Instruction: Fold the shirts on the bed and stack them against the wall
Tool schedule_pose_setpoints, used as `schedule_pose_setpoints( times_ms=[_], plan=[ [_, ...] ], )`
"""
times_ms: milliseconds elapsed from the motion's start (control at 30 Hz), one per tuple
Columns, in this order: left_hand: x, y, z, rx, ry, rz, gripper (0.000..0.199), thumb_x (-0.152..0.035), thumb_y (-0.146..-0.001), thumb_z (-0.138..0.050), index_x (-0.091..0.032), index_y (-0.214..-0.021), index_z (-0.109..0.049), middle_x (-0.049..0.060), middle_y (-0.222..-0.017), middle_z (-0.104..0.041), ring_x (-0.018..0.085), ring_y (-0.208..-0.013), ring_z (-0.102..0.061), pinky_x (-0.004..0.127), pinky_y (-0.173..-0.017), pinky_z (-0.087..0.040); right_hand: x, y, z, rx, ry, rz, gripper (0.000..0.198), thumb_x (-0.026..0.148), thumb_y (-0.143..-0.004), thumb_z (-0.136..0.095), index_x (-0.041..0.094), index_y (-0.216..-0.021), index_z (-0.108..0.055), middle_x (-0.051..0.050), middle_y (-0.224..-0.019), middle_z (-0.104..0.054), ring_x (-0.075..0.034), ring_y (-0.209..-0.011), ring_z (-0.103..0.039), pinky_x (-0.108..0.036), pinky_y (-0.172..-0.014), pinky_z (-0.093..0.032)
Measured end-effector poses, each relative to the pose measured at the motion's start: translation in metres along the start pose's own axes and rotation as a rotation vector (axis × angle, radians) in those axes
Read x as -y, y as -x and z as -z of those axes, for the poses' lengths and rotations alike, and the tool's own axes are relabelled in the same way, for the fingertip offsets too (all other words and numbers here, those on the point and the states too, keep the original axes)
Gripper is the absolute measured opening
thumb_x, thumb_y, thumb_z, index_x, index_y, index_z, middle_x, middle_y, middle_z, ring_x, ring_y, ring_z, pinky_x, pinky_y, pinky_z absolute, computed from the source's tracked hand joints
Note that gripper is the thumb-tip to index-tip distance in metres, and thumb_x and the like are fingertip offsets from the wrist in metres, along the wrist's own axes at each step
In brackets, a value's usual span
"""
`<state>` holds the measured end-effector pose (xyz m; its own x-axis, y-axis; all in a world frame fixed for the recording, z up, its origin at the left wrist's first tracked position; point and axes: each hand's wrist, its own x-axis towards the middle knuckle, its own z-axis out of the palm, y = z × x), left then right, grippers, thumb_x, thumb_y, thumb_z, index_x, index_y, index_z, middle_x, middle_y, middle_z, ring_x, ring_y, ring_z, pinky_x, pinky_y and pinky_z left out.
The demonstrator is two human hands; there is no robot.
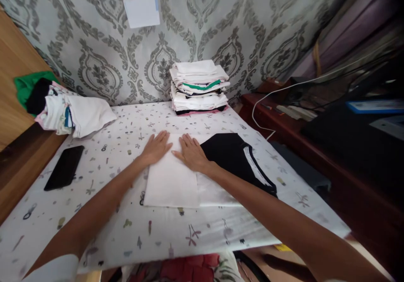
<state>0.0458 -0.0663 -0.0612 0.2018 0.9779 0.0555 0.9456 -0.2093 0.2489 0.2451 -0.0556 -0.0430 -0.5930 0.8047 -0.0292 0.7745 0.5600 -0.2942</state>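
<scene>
A white and black shirt [172,185] lies flat on the table, its white end doubled over at the left. The black part with the neckline points to the right. My left hand [156,147] rests flat near the far left corner of the white fold, fingers stretched out. Just to its right, my right hand [191,152] presses flat on the white cloth with its fingers spread, close to the black part. Neither hand grips anything. My right forearm hides some of the shirt's near side.
A stack of folded clothes [199,88] stands at the back against the patterned wall. At the left are a looser clothes pile [72,113] and a black phone [65,167]. A white cable [257,109] runs over the dark red desk [284,126] at the right.
</scene>
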Motion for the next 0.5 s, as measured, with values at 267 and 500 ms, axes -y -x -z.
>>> schedule_pose_setpoints(
  times_ms=[267,500],
  plan=[
    [0.014,0.013,0.007,-0.052,0.019,0.107,0.061,-0.045,-0.101,-0.029,-0.016,-0.154,-0.028,0.015,-0.165,-0.022,0.028,-0.153,-0.015,0.053,-0.121,-0.016,0.057,0.039,0.005,-0.036,0.031,0.213,0.065,0.043,-0.100,-0.044,0.000,-0.149,-0.039,-0.026,-0.159,-0.027,-0.033,-0.152,-0.015,-0.053,-0.123,-0.007],
    [0.020,0.011,0.001,-0.161,-0.035,0.104,0.052,-0.040,-0.096,-0.040,-0.015,-0.142,-0.042,0.020,-0.147,-0.049,0.032,-0.136,-0.045,0.048,-0.112,-0.034,0.120,0.116,-0.027,0.056,-0.098,0.695,0.072,0.057,-0.095,-0.053,0.009,-0.147,-0.042,-0.020,-0.155,-0.040,-0.028,-0.148,-0.029,-0.042,-0.121,-0.026]
  ],
)
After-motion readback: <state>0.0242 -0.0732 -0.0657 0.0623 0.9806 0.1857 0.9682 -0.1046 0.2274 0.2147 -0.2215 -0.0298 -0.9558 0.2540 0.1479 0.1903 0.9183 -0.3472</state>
